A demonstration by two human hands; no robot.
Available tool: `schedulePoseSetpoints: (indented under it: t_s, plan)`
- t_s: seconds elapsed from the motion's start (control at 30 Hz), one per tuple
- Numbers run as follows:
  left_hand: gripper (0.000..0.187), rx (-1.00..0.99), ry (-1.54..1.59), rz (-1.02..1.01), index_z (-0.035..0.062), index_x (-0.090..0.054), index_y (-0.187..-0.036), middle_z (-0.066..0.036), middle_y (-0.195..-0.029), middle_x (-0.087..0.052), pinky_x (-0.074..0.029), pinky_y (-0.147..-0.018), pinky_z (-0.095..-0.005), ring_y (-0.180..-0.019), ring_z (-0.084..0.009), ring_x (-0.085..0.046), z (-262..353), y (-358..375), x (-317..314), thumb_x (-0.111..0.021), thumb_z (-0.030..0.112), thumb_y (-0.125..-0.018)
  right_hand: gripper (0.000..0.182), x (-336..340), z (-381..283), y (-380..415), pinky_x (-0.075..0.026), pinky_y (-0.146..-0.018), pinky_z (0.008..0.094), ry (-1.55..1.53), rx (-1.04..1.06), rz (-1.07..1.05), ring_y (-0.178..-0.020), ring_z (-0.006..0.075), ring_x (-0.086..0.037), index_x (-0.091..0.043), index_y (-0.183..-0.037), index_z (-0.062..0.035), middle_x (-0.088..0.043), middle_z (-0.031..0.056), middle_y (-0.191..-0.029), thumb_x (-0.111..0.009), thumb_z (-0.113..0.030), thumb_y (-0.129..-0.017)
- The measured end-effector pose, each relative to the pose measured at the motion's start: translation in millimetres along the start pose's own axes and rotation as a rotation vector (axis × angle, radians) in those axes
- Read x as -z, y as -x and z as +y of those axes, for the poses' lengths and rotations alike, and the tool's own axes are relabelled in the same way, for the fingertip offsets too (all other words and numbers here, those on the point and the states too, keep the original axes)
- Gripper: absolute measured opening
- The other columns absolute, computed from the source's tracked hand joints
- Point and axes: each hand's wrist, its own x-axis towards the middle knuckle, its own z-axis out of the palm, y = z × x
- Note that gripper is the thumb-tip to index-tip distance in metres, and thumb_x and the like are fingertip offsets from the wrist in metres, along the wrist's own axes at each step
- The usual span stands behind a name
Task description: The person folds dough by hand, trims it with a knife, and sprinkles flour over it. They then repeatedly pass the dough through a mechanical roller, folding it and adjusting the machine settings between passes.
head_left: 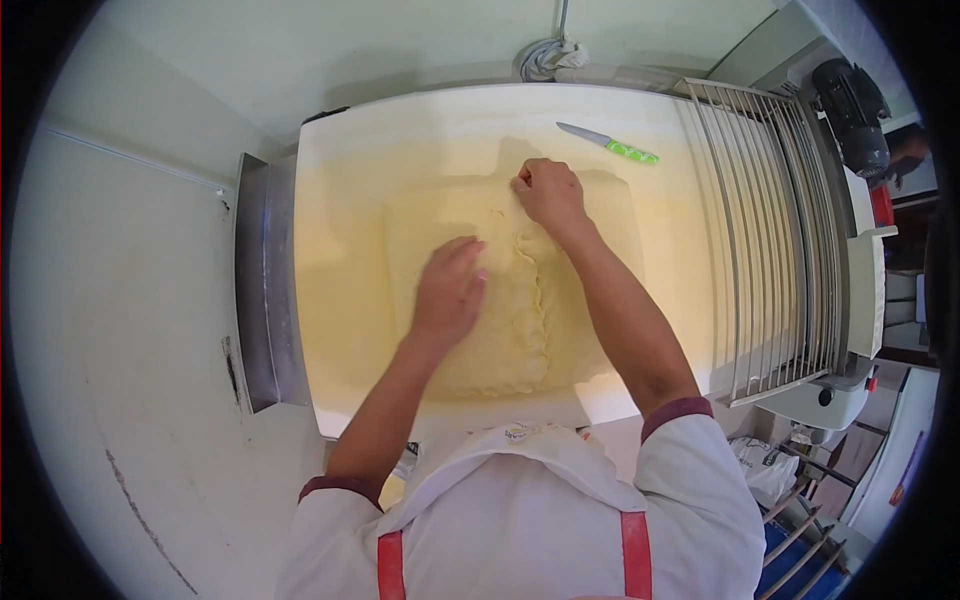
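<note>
A large folded slab of pale dough (500,340) lies on the table, with a wavy pinched seam running from near its middle down to its near edge. At the dough's far edge, my right hand (552,192) is closed, its fingertips pinching the dough above the seam. Over the left half of the slab, my left hand (450,292) has its fingers stretched out and apart, slightly blurred, with nothing in it. A knife with a green patterned handle (632,152) lies beyond the dough, to the right of my right hand.
The white-topped table (340,200) ends near my apron. A wire rack (765,240) lies across its right end, beside a machine with a black motor (850,115). A metal panel (268,280) stands along the left end. A coiled cable (540,62) hangs at the wall.
</note>
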Motion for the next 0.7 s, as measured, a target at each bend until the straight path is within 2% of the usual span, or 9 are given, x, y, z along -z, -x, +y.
schedulePoseSetpoints:
  t_s: [0.1, 0.13, 0.17, 0.2, 0.27, 0.37, 0.47, 0.57, 0.7]
  plan:
    - [0.056, -0.064, -0.339, -0.131, 0.0010, -0.034, -0.141, -0.018, -0.145, -0.036, -0.023, -0.112, -0.0456, -0.137, -0.0309, -0.032, 21.6, -6.3, -36.8, -0.050, 0.028, -0.093, 0.021, 23.0, 47.9, -19.0, -0.048, -0.084, 0.0432, -0.373, 0.021, 0.201, -0.087, 0.0364, -0.064, -0.066, -0.105, -0.0079, -0.068, 0.0170, -0.089, -0.058, -0.019, -0.088]
    - [0.063, -0.075, -0.479, -0.166, 0.0002, -0.028, -0.145, -0.018, -0.150, -0.029, -0.019, -0.115, -0.0469, -0.141, -0.0302, -0.026, 26.6, -6.8, -43.7, -0.047, 0.032, -0.095, 0.023, 28.2, 83.5, -34.9, -0.048, -0.084, 0.0427, -0.323, 0.157, 0.413, -0.094, 0.0374, -0.061, -0.064, -0.110, -0.0093, -0.066, 0.0185, -0.100, -0.055, -0.012, -0.090]
    - [0.070, -0.015, -0.518, -0.270, -0.0004, -0.015, -0.148, -0.017, -0.155, -0.018, -0.010, -0.116, -0.0489, -0.145, -0.0278, -0.015, 29.3, -9.9, -45.0, -0.039, 0.040, -0.096, 0.025, 52.7, 103.8, -35.3, -0.047, -0.088, 0.0423, -0.107, 0.214, 0.415, -0.108, 0.0362, -0.055, -0.064, -0.113, -0.0101, -0.060, 0.0173, -0.118, -0.056, -0.009, -0.089]
    - [0.069, -0.013, -0.520, -0.266, -0.0003, -0.016, -0.148, -0.017, -0.155, -0.019, -0.010, -0.116, -0.0488, -0.145, -0.0280, -0.016, 29.4, -12.4, -46.4, -0.039, 0.040, -0.096, 0.029, 52.7, 137.4, -41.0, -0.044, -0.093, 0.0416, 0.036, 0.269, 0.447, -0.113, 0.0350, -0.051, -0.062, -0.116, -0.0112, -0.056, 0.0140, -0.124, -0.057, -0.008, -0.087]
    - [0.067, -0.014, -0.532, -0.268, -0.0001, -0.020, -0.148, -0.017, -0.154, -0.021, -0.011, -0.116, -0.0485, -0.144, -0.0283, -0.018, 27.5, -11.8, -48.1, -0.038, 0.040, -0.097, 0.028, 47.4, 189.7, -40.5, -0.043, -0.096, 0.0413, 0.167, 0.412, 0.393, -0.113, 0.0321, -0.050, -0.062, -0.115, -0.0108, -0.056, 0.0124, -0.122, -0.057, -0.008, -0.087]
    - [0.064, -0.005, -0.545, -0.258, -0.0005, -0.023, -0.147, -0.018, -0.154, -0.023, -0.010, -0.116, -0.0479, -0.144, -0.0282, -0.019, 32.5, -13.1, -49.9, -0.038, 0.037, -0.097, 0.030, 75.6, 184.3, -19.3, -0.044, -0.096, 0.0404, 0.094, 0.157, 0.117, -0.117, 0.0359, -0.049, -0.061, -0.115, -0.0100, -0.055, 0.0160, -0.125, -0.061, -0.008, -0.085]
    - [0.062, 0.014, -0.498, -0.307, 0.0007, -0.023, -0.147, -0.017, -0.155, -0.021, -0.009, -0.117, -0.0461, -0.144, -0.0278, -0.017, 33.7, -14.1, -47.1, -0.038, 0.035, -0.098, 0.024, 61.2, 206.9, -1.3, -0.047, -0.091, 0.0433, 0.131, -0.014, 0.325, -0.112, 0.0355, -0.054, -0.062, -0.108, -0.0066, -0.059, 0.0166, -0.120, -0.062, -0.010, -0.085]
    - [0.059, 0.124, -0.301, -0.220, -0.0006, -0.025, -0.146, -0.019, -0.153, -0.024, -0.012, -0.116, -0.0474, -0.143, -0.0316, -0.020, 38.9, -19.1, -55.5, -0.042, 0.029, -0.097, 0.026, 76.6, 196.1, 58.2, -0.049, -0.086, 0.0426, -0.255, -0.171, 0.426, -0.100, 0.0352, -0.061, -0.063, -0.111, -0.0050, -0.064, 0.0176, -0.111, -0.061, -0.012, -0.085]
    - [0.058, -0.162, -0.412, -0.330, -0.0018, -0.024, -0.146, -0.022, -0.152, -0.023, -0.014, -0.115, -0.0485, -0.142, -0.0348, -0.020, 98.0, -44.9, -119.7, -0.042, 0.026, -0.097, 0.031, 47.2, 199.7, 91.4, -0.051, -0.080, 0.0423, -0.527, 0.025, 0.476, -0.086, 0.0382, -0.064, -0.064, -0.116, -0.0075, -0.066, 0.0208, -0.097, -0.060, -0.015, -0.087]
